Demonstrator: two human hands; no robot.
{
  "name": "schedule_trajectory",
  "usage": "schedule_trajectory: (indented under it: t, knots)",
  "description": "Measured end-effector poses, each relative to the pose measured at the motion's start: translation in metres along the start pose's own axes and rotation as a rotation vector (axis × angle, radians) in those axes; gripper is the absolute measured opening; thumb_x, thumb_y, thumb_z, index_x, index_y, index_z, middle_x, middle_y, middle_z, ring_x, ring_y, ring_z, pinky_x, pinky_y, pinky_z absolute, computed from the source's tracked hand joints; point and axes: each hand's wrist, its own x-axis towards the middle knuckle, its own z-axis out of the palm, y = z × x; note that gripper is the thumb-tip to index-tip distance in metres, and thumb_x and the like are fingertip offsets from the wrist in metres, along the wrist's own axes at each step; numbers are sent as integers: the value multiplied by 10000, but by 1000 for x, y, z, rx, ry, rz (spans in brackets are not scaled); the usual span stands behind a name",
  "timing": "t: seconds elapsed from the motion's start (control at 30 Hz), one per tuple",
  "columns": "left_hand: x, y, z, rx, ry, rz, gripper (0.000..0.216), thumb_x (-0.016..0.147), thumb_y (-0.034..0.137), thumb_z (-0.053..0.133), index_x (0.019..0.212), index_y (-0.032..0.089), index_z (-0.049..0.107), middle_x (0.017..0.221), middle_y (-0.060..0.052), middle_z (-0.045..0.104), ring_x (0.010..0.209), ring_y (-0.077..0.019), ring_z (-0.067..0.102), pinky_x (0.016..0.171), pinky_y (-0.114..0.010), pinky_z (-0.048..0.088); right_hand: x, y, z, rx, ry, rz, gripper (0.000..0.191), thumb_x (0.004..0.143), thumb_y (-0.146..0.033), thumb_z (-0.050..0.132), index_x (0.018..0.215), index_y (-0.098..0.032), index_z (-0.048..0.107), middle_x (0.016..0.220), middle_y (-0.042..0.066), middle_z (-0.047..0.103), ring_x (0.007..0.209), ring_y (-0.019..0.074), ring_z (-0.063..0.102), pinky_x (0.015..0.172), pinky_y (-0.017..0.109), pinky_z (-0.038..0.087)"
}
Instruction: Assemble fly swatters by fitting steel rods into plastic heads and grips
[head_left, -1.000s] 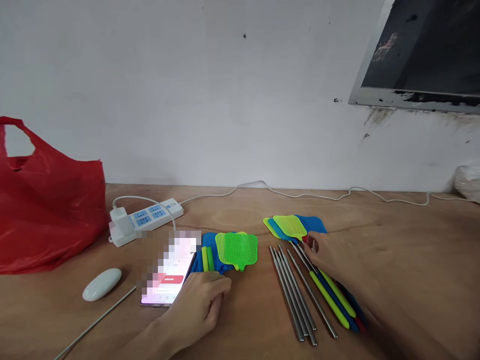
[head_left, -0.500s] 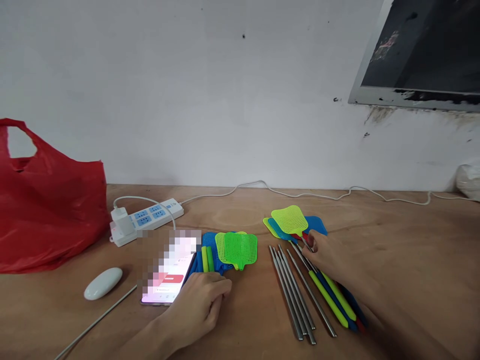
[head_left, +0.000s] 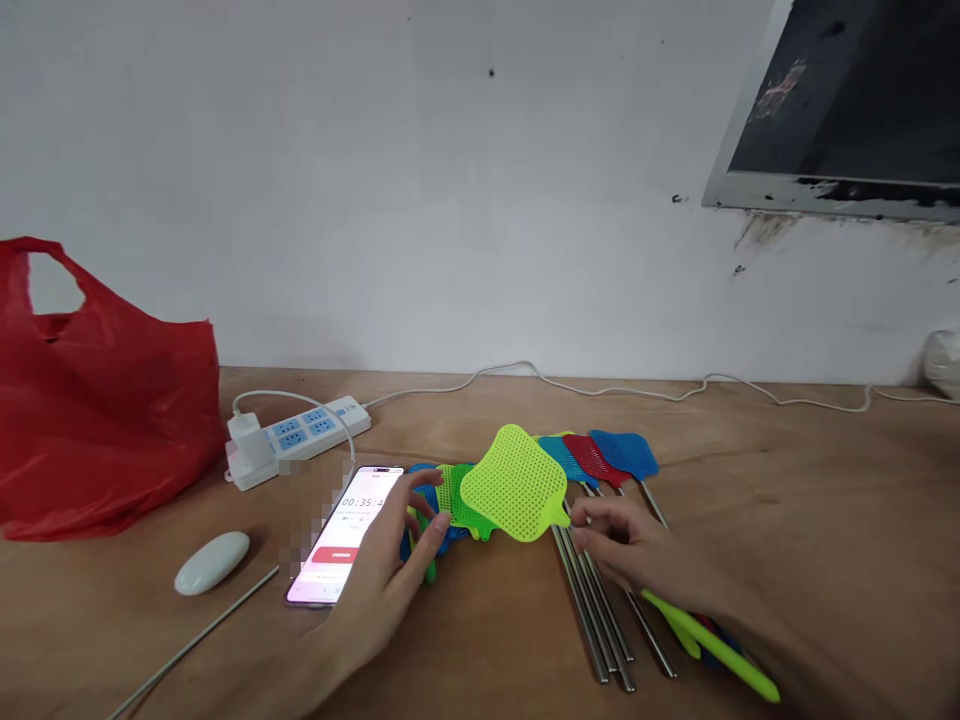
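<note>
A yellow-green fly swatter point(head_left: 514, 484) is held in my right hand point(head_left: 626, 545), gripped near the neck of its mesh head; its handle sticks out below my wrist. My left hand point(head_left: 394, 555) has its thumb and fingers apart, reaching toward the swatter's head without touching it, over a pile of loose swatter heads point(head_left: 459, 497) in blue, yellow and green. Behind my right hand lie more fly swatters, with a red head point(head_left: 594, 458) and a blue head point(head_left: 626, 454). Several bare metal rods point(head_left: 589, 600) lie side by side below.
A lit phone point(head_left: 337, 555) lies left of my left hand. Further left are a white mouse-shaped object point(head_left: 212, 563), a power strip point(head_left: 315, 430) with a plugged-in charger, and a red plastic bag point(head_left: 112, 420). A white cable point(head_left: 615, 390) runs along the wall.
My right hand has lifted the yellow-green swatter off the right-hand group and swung its head left. My left hand has risen from the handle pieces and spread its fingers.
</note>
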Motion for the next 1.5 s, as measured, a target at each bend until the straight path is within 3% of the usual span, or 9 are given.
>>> schedule_trajectory:
  t: [0.17, 0.37, 0.53, 0.63, 0.9, 1.0, 1.13, 1.37, 1.5]
  knots:
    - [3, -4, 8, -298, -198, -109, 415, 949, 549, 518, 1215, 231, 518, 968, -48, 596, 725, -176, 577, 522, -259, 487, -3, 3, 19, 68, -53, 60, 319, 840, -506, 648, 784, -218, 523, 448, -127, 352, 346, 58, 287, 332, 181, 183]
    - [3, 1, 6, -119, 9, -99, 343, 896, 497, 631, 1089, 219, 570, 862, -3, 556, 685, -144, 518, 547, -236, 482, -7, -8, 23, 99, -246, 80, 423, 888, -559, 584, 700, -181, 594, 383, -105, 367, 334, 55, 295, 345, 183, 191]
    - [6, 3, 1, -325, -271, -178, 349, 898, 525, 617, 860, 179, 599, 688, 14, 587, 513, -108, 527, 391, -177, 417, -7, -7, 25, 167, -286, 77, 471, 857, -588, 625, 632, -176, 587, 363, -98, 377, 307, 48, 294, 336, 187, 201]
    - [8, 0, 2, -452, -336, -256, 349, 873, 509, 663, 842, 168, 594, 632, 27, 607, 426, -93, 544, 359, -172, 457, -6, -6, 26, 183, -300, 67, 481, 866, -585, 619, 616, -175, 587, 353, -96, 384, 294, 45, 300, 331, 182, 212]
    - [9, -4, 6, -549, -289, -413, 394, 821, 530, 717, 862, 156, 602, 601, 41, 618, 300, -42, 444, 251, -122, 352, -6, -8, 24, 178, -290, 80, 421, 853, -486, 660, 581, -181, 559, 345, -100, 383, 286, 41, 294, 313, 174, 173]
    - [12, -6, 3, -537, -149, -390, 440, 813, 583, 701, 869, 163, 584, 512, 73, 549, 285, -52, 411, 231, -126, 322, -4, -2, 15, 311, -333, 136, 420, 823, -492, 668, 564, -177, 568, 334, -88, 407, 262, 41, 285, 294, 179, 162]
    - [17, -8, -1, -484, 65, -279, 474, 826, 621, 665, 948, 172, 573, 480, 93, 521, 284, -64, 413, 240, -131, 327, 3, 5, 2, 550, -158, 133, 394, 741, -502, 722, 577, -194, 540, 306, -107, 386, 223, 31, 182, 260, 176, 156]
    - [11, -2, 7, -423, -185, -289, 453, 824, 599, 679, 899, 153, 651, 452, 78, 515, 332, -88, 485, 327, -172, 424, 19, 11, 6, 597, -33, 83, 544, 778, -642, 645, 573, -237, 345, 385, -90, 437, 207, 29, 195, 226, 173, 138]
    - [11, -1, 6, -466, -223, -300, 418, 769, 545, 757, 868, 149, 666, 547, 59, 564, 390, -76, 504, 366, -179, 450, 11, 7, 8, 494, 124, 86, 541, 791, -616, 683, 590, -191, 414, 615, -33, 613, 254, -9, 281, 266, 160, 175]
